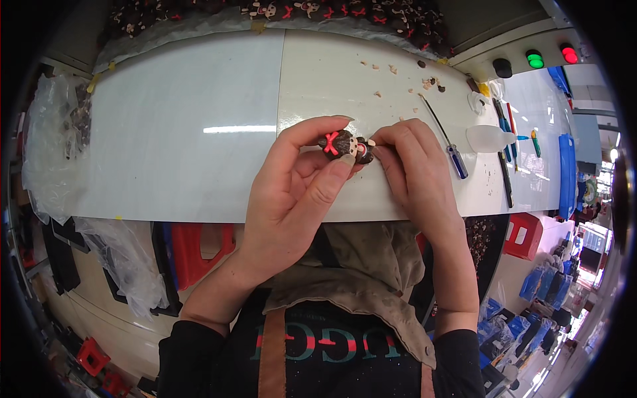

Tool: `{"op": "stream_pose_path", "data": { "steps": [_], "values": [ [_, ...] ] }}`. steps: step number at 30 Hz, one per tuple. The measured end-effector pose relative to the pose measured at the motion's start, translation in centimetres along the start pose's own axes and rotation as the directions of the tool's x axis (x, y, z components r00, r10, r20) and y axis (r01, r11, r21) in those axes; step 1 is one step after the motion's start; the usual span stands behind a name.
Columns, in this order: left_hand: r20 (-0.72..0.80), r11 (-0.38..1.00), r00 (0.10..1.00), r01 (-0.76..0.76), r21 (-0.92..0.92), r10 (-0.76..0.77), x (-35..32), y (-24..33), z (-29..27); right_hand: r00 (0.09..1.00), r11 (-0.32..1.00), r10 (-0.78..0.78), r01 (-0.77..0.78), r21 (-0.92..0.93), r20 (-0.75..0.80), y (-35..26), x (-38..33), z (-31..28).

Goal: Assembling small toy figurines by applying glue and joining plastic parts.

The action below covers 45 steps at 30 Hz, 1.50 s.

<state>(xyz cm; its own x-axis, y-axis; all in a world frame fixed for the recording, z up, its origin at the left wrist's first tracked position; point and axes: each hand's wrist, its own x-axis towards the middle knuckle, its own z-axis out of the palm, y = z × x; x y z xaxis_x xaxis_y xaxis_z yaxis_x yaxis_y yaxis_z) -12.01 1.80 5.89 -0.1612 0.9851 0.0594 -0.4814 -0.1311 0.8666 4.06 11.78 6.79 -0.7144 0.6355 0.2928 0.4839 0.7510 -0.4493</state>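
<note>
Fingers of the left hand [288, 179] grasp a brown figurine [342, 140] over the bench [186, 166]; the right hand [421, 169] pinches something unclear at its right end. Red bow [332, 142] on, trimming seemingly unfinished — pale scraps [393, 69] lie farther off.

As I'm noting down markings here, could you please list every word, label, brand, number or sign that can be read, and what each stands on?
Black shirt: large teal and red lettering, partly covered; I am not copying its wording.
Red plastic item at right: white label, too small to read.
Brown figurine: no readable lettering.
</note>
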Motion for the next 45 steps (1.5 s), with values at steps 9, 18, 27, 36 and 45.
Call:
{"op": "stream_pose_path", "data": {
  "steps": [9,18,27,36,45],
  "values": [
    [-0.010,0.999,1.000,0.011,0.042,-0.011,-0.2,0.1,-0.1,0.926,0.126,0.281,-0.294,0.947,0.250,-0.3,-1.3,-0.5],
    [-0.004,1.000,1.000,0.020,-0.001,-0.020,-0.2,0.1,-0.1,0.908,0.170,0.249,-0.384,0.907,0.338,-0.8,-0.9,-0.2],
    [-0.004,0.998,0.998,0.061,0.011,-0.061,-0.4,0.2,-0.4,0.940,0.437,0.174,-0.340,0.833,0.293,-1.4,-0.3,-1.1],
    [0.024,0.996,0.999,0.042,0.077,-0.044,-0.4,0.2,-0.8,0.898,0.436,0.213,-0.440,0.785,0.385,-1.9,0.3,-1.9],
    [0.017,0.990,1.000,0.014,0.141,-0.016,-0.3,-0.3,-0.7,0.863,0.296,0.260,-0.499,0.815,0.433,-1.4,0.2,-1.6]
  ]
}}
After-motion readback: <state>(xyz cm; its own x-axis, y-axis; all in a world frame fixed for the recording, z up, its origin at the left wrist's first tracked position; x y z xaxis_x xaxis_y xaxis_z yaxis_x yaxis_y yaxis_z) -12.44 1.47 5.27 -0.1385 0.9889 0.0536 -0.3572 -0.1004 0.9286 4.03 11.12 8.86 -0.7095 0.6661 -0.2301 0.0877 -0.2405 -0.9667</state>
